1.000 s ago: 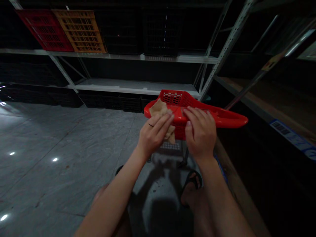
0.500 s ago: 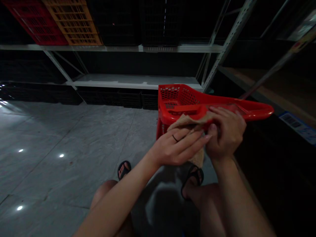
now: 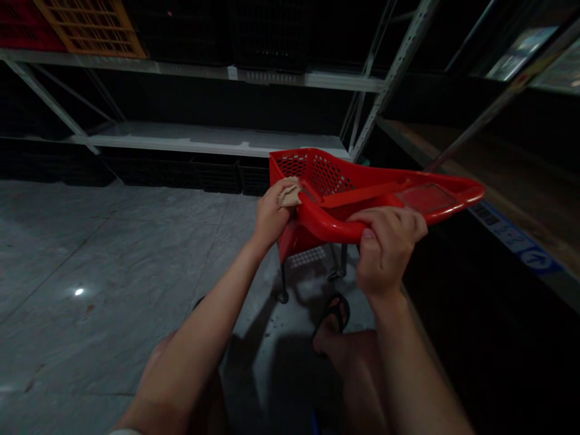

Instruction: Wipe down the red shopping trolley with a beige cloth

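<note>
- Beige cloth (image 3: 290,194) against red plastic: the work looks under way and unfinished, since the cloth is in the left hand (image 3: 272,211) and meets the rim; which stretches are done and which are left, the surface does not show.
- The left hand's fingers are closed on that cloth at the left corner of the red cart (image 3: 324,227) (their tips are partly hidden by it).
- The right hand (image 3: 389,244) is clamped on the cart's near bar, fingers curled over the top, thumb on the near side.
- Beyond the hands, a perforated basket wall (image 3: 331,175) rises at the back, with a red flap (image 3: 362,193) slanting across; the cart stands on casters (image 3: 281,296) in front of the person.
- Below, a sandalled foot (image 3: 336,311) rests on the grey floor (image 3: 136,272).
- Farthest out, a pale shelf (image 3: 203,136), a yellow crate (image 3: 93,29) at upper left and a blue label (image 3: 521,241) on the right.
</note>
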`<state>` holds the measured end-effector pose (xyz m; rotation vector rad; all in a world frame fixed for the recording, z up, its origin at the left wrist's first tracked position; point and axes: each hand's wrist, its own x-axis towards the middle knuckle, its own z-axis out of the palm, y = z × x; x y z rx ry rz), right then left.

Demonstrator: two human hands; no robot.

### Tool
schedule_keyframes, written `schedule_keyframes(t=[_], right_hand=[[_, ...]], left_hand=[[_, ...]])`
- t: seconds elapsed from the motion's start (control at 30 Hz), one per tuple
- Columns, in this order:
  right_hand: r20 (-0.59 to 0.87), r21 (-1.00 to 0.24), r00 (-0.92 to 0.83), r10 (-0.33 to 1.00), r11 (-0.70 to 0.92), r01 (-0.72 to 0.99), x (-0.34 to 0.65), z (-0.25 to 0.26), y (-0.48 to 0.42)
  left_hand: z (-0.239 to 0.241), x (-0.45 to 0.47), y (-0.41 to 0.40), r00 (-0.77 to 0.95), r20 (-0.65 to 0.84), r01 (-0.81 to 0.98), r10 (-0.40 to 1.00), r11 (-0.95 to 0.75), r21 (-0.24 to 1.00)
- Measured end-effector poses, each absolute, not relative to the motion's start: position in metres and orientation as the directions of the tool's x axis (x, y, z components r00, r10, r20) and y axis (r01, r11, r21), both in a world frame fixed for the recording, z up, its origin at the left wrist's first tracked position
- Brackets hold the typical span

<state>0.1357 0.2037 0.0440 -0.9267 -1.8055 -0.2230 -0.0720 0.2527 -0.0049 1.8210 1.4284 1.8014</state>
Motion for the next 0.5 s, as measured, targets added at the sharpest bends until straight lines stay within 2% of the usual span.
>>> schedule_keyframes(t=[0.13,0.23,0.3,0.37,0.5], right_hand=[[0.878,-0.337,-0.047,0.476,0.686,0.644,0.155,0.044,0.209],[0.883,-0.374,0.000,0.470,0.703,0.605,0.173,0.043,0.212],[0.886,-0.388,0.021,0.463,0.715,0.582,0.184,0.043,0.211],[0.888,-0.394,0.025,0.459,0.733,0.555,0.193,0.043,0.207],[0.878,-0.410,0.013,0.478,0.739,0.535,0.205,0.044,0.196]], left_hand=[[0.028,-0.026,0.209,-0.068,0.745,0.512,0.664,-0.618,0.597],[0.053,0.011,0.170,0.195,0.793,0.438,0.577,-0.775,0.456],[0.056,0.022,0.160,0.296,0.784,0.428,0.546,-0.810,0.402],[0.045,0.016,0.168,0.268,0.777,0.472,0.570,-0.781,0.410],[-0.007,-0.030,0.215,0.042,0.750,0.573,0.660,-0.631,0.523]])
